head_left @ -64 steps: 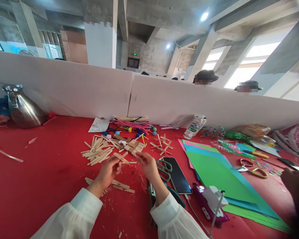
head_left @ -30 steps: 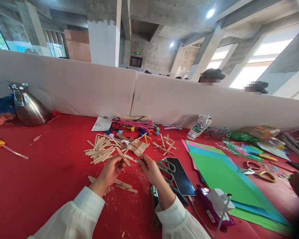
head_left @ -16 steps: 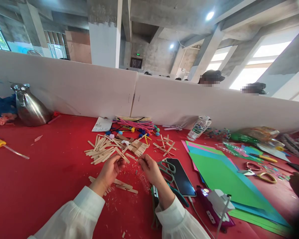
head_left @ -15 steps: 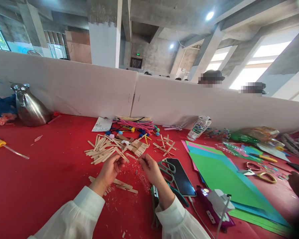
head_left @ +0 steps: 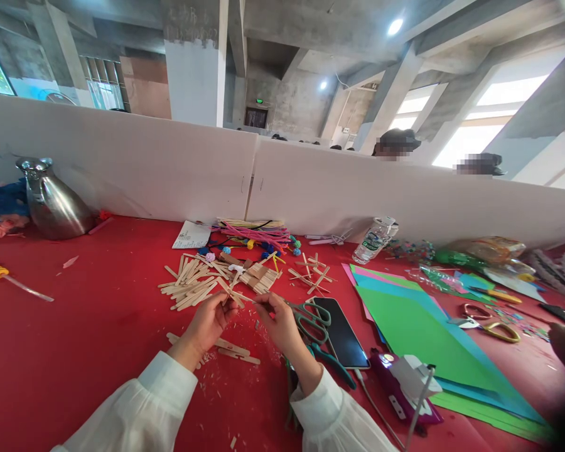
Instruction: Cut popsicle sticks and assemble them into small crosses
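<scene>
My left hand [head_left: 208,323] pinches a small cross of wooden craft sticks [head_left: 230,293] above the red table [head_left: 75,339]. My right hand [head_left: 277,320] is closed in a pinch on a thin stick [head_left: 250,299] whose other end meets that cross. Both hands are close together, just in front of a loose pile of craft sticks [head_left: 191,284]. Two more sticks [head_left: 233,351] lie on the cloth under my left wrist, among wood shavings. White sleeves cover both of my forearms.
Green-handled scissors [head_left: 313,320] and a black phone [head_left: 341,331] lie right of my right hand. Coloured paper sheets [head_left: 419,333], a purple glue gun [head_left: 398,383], a water bottle [head_left: 374,240], pink pipe cleaners [head_left: 258,233] and a steel jug [head_left: 51,201] are around. A white partition [head_left: 311,188] backs the table.
My right hand has moved a little left toward the left hand, bringing its thin stick up to the cross. The left hand stays in place.
</scene>
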A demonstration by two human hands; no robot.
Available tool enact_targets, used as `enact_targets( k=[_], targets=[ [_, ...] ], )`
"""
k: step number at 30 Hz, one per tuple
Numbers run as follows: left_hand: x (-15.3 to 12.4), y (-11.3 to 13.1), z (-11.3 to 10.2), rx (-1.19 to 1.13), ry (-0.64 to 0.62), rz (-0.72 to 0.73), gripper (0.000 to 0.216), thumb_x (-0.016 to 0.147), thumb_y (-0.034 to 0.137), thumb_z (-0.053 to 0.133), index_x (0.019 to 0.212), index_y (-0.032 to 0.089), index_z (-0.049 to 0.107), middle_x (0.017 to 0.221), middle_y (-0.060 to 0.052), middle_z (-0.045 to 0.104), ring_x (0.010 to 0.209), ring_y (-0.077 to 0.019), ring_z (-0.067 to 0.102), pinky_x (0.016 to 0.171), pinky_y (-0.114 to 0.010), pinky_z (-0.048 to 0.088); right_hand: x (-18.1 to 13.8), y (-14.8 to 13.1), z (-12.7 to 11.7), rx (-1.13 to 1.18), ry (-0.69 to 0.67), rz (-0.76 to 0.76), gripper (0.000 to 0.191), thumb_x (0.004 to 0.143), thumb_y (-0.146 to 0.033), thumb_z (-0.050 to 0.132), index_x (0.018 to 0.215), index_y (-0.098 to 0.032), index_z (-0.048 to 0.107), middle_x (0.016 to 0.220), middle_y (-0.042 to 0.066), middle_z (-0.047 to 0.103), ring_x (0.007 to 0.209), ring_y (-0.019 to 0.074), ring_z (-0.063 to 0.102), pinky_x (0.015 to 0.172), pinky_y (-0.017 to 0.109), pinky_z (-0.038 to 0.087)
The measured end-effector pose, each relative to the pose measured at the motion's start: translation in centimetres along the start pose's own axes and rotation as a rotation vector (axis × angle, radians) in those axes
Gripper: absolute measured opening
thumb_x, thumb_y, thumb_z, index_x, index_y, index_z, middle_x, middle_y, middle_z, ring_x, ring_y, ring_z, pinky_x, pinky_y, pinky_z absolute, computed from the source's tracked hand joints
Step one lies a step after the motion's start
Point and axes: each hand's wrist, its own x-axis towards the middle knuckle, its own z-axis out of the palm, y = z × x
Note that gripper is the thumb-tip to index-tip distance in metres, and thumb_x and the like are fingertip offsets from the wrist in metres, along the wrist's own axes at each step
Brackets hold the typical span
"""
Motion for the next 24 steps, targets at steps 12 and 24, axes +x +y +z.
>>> enact_targets(
  k=[12,24],
  targets=[
    [-0.5,0.3,0.3,-0.012,0.006,-0.089,0.023,0.082,0.006,0.042,0.064,0.012,0.053,0.050,-0.001,0.058,0.043,-0.0077,0.056,0.042,-0.015,0.049,-0.1,-0.5,-0.3,-0.161,0.117,-0.291,0.015,0.082,-0.017,0.045,0.079,-0.021,0.059,0.084,0.006,0.060,0.080,0.0150,0.059,0.072,0.027,0.047],
    [-1.1,-0.5,0.6,0.118,-0.077,0.017,0.012,0.075,0.008,0.051,0.064,0.013,0.054,0.053,0.000,0.057,0.048,-0.0094,0.056,0.043,-0.018,0.047,-0.2,-0.8,0.6,-0.086,0.107,-0.276,0.012,0.080,-0.016,0.050,0.075,-0.021,0.060,0.078,0.003,0.061,0.075,0.0142,0.059,0.067,0.025,0.047]
  ],
)
